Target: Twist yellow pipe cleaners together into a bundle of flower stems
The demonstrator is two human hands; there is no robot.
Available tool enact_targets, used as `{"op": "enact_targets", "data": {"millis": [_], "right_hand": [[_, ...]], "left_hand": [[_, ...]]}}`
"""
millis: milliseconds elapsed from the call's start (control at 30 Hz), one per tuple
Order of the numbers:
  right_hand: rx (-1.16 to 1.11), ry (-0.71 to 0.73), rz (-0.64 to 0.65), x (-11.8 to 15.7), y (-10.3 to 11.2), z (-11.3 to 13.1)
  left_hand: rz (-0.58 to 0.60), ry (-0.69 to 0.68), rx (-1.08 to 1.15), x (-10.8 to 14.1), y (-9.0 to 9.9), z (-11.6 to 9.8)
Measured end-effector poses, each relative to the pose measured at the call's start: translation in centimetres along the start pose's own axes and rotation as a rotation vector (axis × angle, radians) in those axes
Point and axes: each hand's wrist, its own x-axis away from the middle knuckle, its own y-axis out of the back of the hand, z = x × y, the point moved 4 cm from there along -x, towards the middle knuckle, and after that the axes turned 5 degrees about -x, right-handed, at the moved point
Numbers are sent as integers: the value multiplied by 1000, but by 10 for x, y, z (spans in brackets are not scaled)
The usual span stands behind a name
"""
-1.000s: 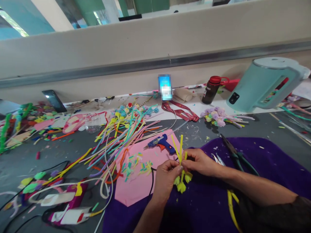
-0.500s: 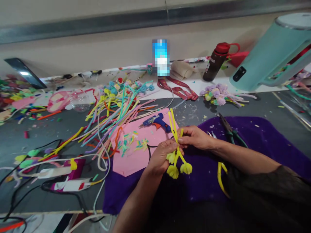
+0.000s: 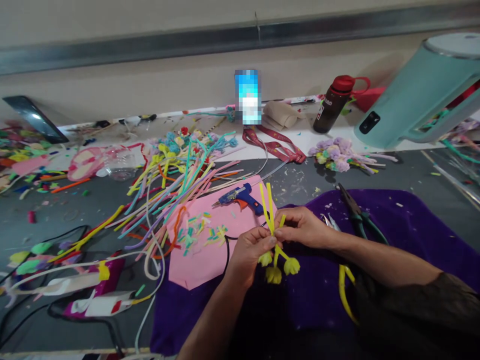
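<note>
Yellow pipe-cleaner flowers [image 3: 274, 274] hang with their heads down and their stems [image 3: 267, 205] pointing up. My left hand [image 3: 252, 250] is closed round the stems where they cross, its thumb on top. From the right, my right hand [image 3: 300, 226] pinches the same bunch with thumb and forefinger, by a short stem end. Both hands meet above a purple cloth [image 3: 318, 285]. Just beyond them a blue glue gun [image 3: 242, 196] lies on a pink sheet [image 3: 195, 272] with small cut bits scattered over it.
Pliers [image 3: 356, 212] and a yellow-handled tool [image 3: 345, 295] lie by my right forearm. Loose pipe cleaners [image 3: 180, 195] cover the left, with power strips [image 3: 101, 302] and cables nearer. Behind stand a phone [image 3: 249, 97], a dark bottle [image 3: 332, 107] and a teal kettle [image 3: 416, 95]. Purple flowers [image 3: 339, 152] lie before the bottle.
The whole view has shifted slightly, so the scene sits lower. My left thumb has moved up to the stem crossing, close to my right fingertips. The flowers stay in both hands.
</note>
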Motion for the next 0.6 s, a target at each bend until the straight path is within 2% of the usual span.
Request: {"op": "enact_targets", "data": {"millis": [100,267,367,433,600], "right_hand": [[-10,-8,24,-1,0,0],[-53,-91,-12,-1,1,-6],[-49,-79,7,-2,0,-5],[-20,-11,35,-2,0,-1],[85,172,135,-1,2,8]], "left_hand": [[-4,19,7,1,-1,0],[-110,-39,4,2,-4,-2],[-150,-55,18,3,-5,-1],[-113,-40,33,2,-5,1],[117,46,79,-3,-3,16]]}}
